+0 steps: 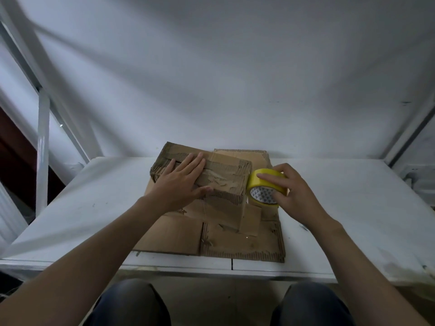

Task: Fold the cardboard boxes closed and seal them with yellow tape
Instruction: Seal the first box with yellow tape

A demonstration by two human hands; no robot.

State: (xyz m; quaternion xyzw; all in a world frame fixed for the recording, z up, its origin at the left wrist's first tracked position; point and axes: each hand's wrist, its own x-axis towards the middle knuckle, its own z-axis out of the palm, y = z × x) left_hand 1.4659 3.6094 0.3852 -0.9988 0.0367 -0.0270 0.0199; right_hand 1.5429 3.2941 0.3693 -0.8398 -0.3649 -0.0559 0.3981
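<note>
Fingers [267, 177] of the right hand [295, 194] curl over a roll of yellow tape [264, 188], thumb at its lower edge, holding it against the right end of a worn cardboard box [226, 177]. Spread flat with fingers straight, the left hand [181, 182] presses on the box's closed top. That box rests on flattened cardboard sheets [235, 241] lying mid-table on a white table [353, 208], near its far edge. A white wall [211, 67] rises behind, a white metal frame [42, 149] stands at left, and the person's knees [131, 302] show below.
</note>
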